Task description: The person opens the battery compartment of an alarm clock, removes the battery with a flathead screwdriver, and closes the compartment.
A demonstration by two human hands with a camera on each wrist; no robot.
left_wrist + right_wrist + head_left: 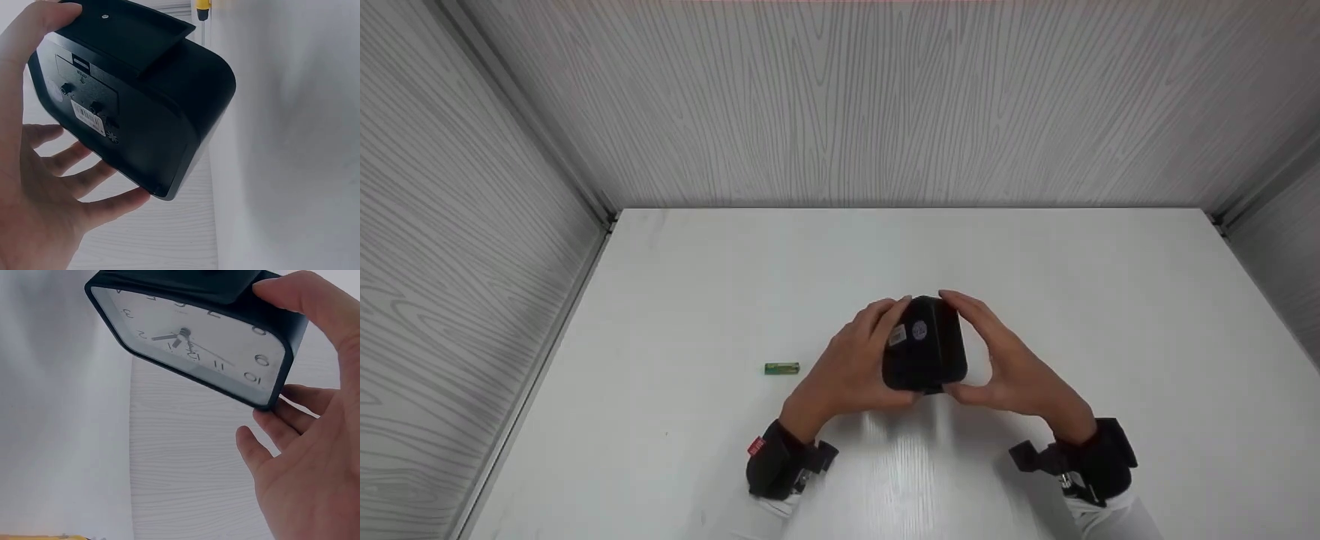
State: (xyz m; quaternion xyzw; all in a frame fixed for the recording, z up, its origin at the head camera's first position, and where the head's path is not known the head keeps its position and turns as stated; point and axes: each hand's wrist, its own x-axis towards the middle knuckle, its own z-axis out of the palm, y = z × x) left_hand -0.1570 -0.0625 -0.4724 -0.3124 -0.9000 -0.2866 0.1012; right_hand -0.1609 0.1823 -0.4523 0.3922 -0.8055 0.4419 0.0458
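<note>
A black alarm clock (919,352) is held above the white table between two hands. My left hand (851,367) grips its back half, thumb along the near edge and fingers at the far edge. My right hand (1020,367) holds the face side between thumb and fingertips, its palm well away from the clock. In the left wrist view, the clock's back (140,124) shows two knobs, a barcode label and a battery cover marked OPEN, in place. The white dial (191,343) faces the right wrist camera, its numerals upside down there.
A green battery (781,368) lies on the table (697,300) left of my left hand. Grey wood-grain panels (825,105) stand at the back and sides. A yellow thing with a black tip (203,8) shows at the left wrist view's top edge, its kind unclear.
</note>
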